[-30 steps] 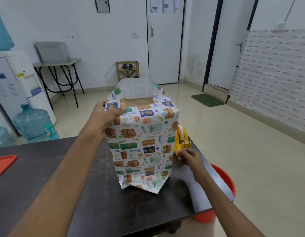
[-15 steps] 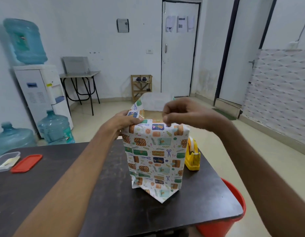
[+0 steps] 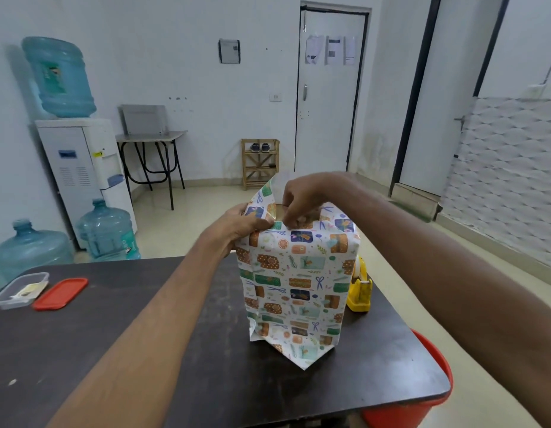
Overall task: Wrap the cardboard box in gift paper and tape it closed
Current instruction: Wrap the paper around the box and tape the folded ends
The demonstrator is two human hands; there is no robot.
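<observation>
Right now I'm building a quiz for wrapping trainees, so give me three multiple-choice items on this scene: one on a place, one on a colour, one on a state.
1. Where does the tape dispenser stand?
A. On the table, right of the wrapped box
B. On the floor
C. On top of the box

2. What colour is the loose lid beside the clear container?
A. Blue
B. Red
C. Yellow

3. How is the top of the gift paper on the box?
A. Folded flat and taped shut
C. Torn off
B. Open, flaps standing up

Answers:
1 A: it sits on the dark table by the box's right side.
2 B: the lid is plainly red.
3 B: both the left hand and the right hand hold flaps at the open top.
</observation>
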